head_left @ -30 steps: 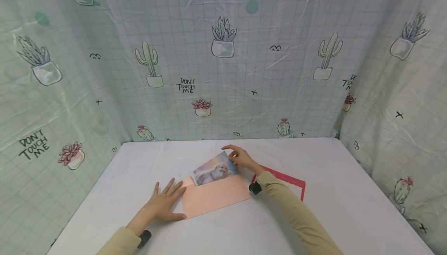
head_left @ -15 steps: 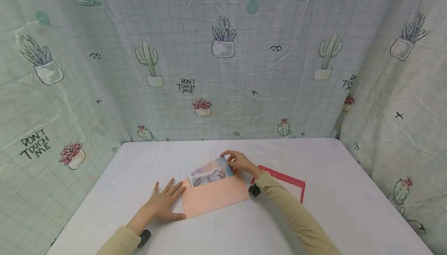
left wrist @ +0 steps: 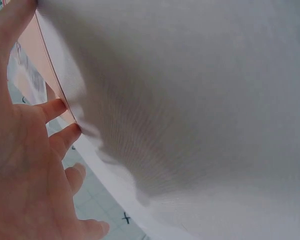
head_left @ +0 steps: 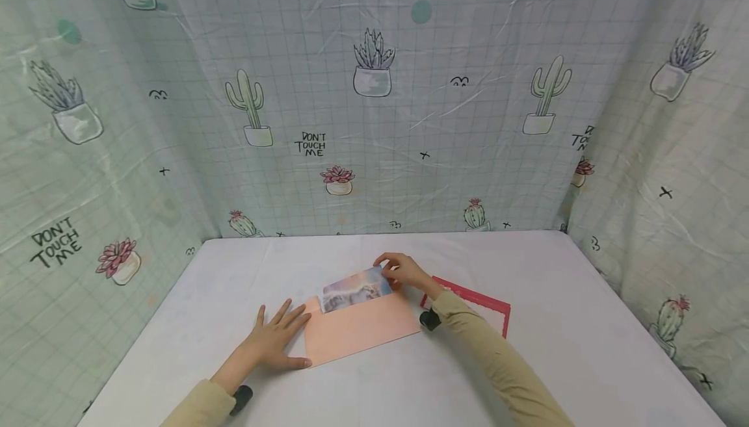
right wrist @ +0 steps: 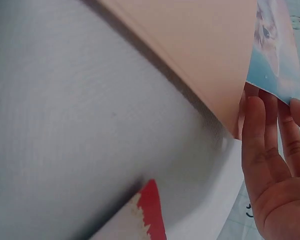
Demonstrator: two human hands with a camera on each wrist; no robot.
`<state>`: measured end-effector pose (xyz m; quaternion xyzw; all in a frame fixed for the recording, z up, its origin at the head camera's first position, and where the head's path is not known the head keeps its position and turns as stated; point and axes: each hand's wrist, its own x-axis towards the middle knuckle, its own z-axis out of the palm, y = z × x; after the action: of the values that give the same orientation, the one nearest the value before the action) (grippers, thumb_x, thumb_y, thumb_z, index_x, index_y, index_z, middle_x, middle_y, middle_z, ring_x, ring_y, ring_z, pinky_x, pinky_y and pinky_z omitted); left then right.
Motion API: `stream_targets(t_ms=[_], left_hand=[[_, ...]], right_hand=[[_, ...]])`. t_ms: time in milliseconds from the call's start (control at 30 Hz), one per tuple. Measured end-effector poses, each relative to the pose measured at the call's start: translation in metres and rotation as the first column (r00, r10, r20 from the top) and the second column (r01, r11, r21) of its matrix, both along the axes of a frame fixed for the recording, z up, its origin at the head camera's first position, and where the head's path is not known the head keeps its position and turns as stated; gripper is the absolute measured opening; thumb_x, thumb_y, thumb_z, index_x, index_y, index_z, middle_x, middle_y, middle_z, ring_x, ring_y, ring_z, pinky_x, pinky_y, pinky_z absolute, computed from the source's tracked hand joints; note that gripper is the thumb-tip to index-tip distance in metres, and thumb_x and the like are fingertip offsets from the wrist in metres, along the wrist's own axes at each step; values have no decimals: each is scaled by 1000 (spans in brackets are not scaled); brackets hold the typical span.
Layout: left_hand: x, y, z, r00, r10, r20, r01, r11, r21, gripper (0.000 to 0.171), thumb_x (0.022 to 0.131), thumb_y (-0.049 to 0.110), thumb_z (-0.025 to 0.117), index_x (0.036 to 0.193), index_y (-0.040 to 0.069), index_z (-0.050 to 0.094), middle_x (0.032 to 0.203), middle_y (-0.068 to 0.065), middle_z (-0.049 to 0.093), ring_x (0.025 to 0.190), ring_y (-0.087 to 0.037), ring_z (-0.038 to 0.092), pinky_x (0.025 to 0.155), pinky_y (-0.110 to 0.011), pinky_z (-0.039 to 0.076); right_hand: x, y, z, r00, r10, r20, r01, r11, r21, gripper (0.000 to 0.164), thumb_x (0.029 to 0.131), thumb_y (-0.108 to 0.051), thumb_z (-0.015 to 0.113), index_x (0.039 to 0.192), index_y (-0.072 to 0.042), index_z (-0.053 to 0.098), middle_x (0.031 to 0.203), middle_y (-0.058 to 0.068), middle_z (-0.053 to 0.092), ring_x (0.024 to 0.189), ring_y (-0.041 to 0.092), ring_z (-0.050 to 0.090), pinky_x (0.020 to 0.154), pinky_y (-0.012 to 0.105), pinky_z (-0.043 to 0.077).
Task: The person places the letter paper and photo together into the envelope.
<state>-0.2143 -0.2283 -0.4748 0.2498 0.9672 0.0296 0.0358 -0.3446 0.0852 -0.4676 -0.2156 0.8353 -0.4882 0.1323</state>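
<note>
A peach envelope [head_left: 363, 333] lies tilted on the table, with a picture card [head_left: 354, 289] partly inside its far opening. The card's lower part is hidden by the envelope. In the right wrist view, a cat's eye and ear show on the card [right wrist: 275, 45]. My right hand [head_left: 405, 272] pinches the card's right end, thumb on the picture side and fingers behind. My left hand [head_left: 272, 342] is spread flat at the envelope's left edge. In the left wrist view its fingertips touch the edge of the envelope [left wrist: 37, 47].
A red-bordered white sheet [head_left: 476, 298] lies on the table to the right, partly under the right forearm. Its torn-looking red corner [right wrist: 151, 197] shows in the right wrist view. A cactus-print cloth [head_left: 433, 115] walls the white table at the back and sides.
The card has slid down farther into the envelope, and my right hand has come nearer with it. Over the last half second it has barely moved. My left hand stays put.
</note>
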Motion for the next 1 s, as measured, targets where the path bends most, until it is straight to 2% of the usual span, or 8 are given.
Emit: stream_targets(t_ms=[300,533,767,1000], left_hand=[[-1,0,-2,1000,1,-11,-1,1000,3,91,68,69,55,135,11,37,145,-9,31,134,-39,19,96,-72,9],[-2,0,-2,1000,-3,-11,3,1000,0,91,68,70,54,135,11,37,145,-9,31,135,-39,19,96,-72,9],[-1,1,0,1000,-3,-7,3,1000,-16,91,68,69,55,135,11,37,144,-9,31,134,-40,20,96,-72,10],[-1,2,1,1000,-5,-16,5,1000,-19,91,67,70,54,135,11,37,144,-9,32,134,-39,20,96,-72,11]], right_hand=[[-3,6,-5,1000,3,23,-3,1000,13,20,89,-6,52,108,-8,59,84,16,61,60,20,57,53,29,51],[-2,9,-6,1000,22,-16,-21,997,80,21,88,-7,53,108,-8,60,82,18,63,63,24,60,55,31,52],[-7,11,-11,999,33,6,-33,993,113,20,87,-7,53,106,-8,62,79,12,64,60,14,60,54,27,52],[-8,13,-12,1000,23,-2,-23,992,121,20,86,-7,53,103,-6,64,77,11,65,60,13,63,53,26,52]])
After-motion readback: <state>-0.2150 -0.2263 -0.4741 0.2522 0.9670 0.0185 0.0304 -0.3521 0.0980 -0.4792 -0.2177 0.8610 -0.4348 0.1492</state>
